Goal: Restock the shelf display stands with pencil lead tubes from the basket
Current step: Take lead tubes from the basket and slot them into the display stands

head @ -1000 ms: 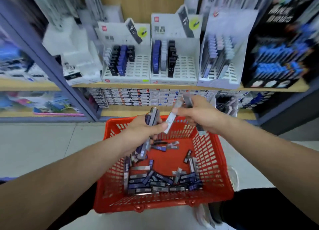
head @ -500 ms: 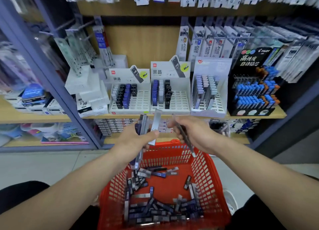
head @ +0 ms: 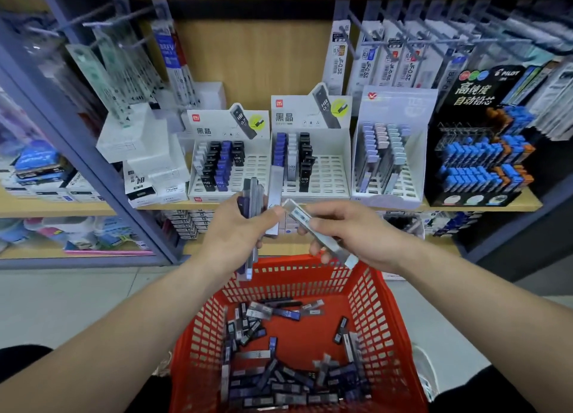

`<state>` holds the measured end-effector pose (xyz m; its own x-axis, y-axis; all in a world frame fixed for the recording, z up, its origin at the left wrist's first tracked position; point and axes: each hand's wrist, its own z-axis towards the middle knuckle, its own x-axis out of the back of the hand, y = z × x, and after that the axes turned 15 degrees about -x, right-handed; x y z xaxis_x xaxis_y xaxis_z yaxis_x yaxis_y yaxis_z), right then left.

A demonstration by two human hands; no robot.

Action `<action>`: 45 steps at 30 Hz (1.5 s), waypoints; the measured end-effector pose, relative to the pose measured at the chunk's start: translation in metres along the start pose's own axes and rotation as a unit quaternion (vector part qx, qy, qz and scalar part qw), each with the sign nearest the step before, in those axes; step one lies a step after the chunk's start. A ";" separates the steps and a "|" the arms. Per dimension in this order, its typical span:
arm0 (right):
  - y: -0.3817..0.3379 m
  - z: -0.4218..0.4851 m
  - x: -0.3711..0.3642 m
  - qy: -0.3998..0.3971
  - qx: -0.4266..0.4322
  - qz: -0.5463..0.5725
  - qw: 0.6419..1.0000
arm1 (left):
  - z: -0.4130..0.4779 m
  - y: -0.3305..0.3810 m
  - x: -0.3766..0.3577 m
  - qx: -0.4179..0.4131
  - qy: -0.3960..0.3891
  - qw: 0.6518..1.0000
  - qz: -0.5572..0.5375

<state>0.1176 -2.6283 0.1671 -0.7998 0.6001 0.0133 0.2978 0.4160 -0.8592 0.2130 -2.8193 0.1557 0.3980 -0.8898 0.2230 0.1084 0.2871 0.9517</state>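
1. The right hand point(head: 356, 232), in the centre of the frame, pinches one grey tube point(head: 305, 218) between thumb and curled fingers. The tube lies slanted, with its upper end just beside the left hand.
2. The left hand point(head: 235, 229) is closed round a bundle of tubes point(head: 252, 195). They stand nearly upright, and their ends come out above and below the fist.
3. I judge the step to be placing the single tube. It is better to slide the fingers toward its lower end and turn it upright first, so that the free end can enter a slot.
4. Above the hands, the left stand point(head: 248, 176) and the middle stand point(head: 331, 173) both have free slots in their right part. The grey column in the middle stand seems the matching place, though the labels are too small to read surely.
5. The left fist should hold firm, because a loose bundle may slip.
6. Many more loose tubes point(head: 279, 381) lie on the bottom of the red basket point(head: 376, 304), in the lower centre of the frame.
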 end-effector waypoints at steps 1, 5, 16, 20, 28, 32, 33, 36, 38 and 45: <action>0.000 0.000 0.003 0.009 0.003 -0.026 1.000 | 0.002 0.000 0.000 -0.004 0.003 1.000 -0.001; 0.004 0.000 0.012 0.030 0.000 -0.058 0.998 | 0.004 0.001 -0.001 -0.005 -0.014 0.999 0.045; 0.005 -0.014 0.028 0.049 -0.009 -0.075 0.996 | -0.003 0.007 -0.009 0.003 -0.067 0.991 0.119; 0.003 -0.018 0.042 0.151 0.015 -0.002 0.988 | -0.003 0.006 -0.012 0.030 -0.049 0.995 0.080; 0.003 -0.022 0.047 0.207 0.069 0.116 0.969 | -0.007 0.002 -0.029 0.066 -0.101 0.991 0.064; -0.003 -0.033 0.071 0.266 0.078 0.046 0.960 | 0.002 -0.002 -0.038 0.067 -0.085 0.992 0.068; -0.005 -0.037 0.082 0.288 0.081 0.019 0.954 | 0.005 -0.002 -0.041 0.065 -0.083 0.992 0.066; -0.005 -0.044 0.120 0.376 0.080 -0.105 0.917 | 0.015 -0.003 -0.055 0.054 -0.083 0.993 0.064; -0.005 -0.044 0.146 0.434 0.075 -0.166 0.882 | 0.024 -0.003 -0.065 0.042 -0.083 0.993 0.068; -0.015 -0.012 0.211 0.521 0.117 -0.196 0.823 | 0.057 -0.005 -0.090 0.018 -0.077 0.995 0.056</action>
<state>-0.0496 -2.4992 0.1889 0.1059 0.7618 0.6391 -0.0818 0.6472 -0.7579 0.1249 -2.7606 0.1428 0.2614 -0.8974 0.3553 0.0379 0.3774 0.9253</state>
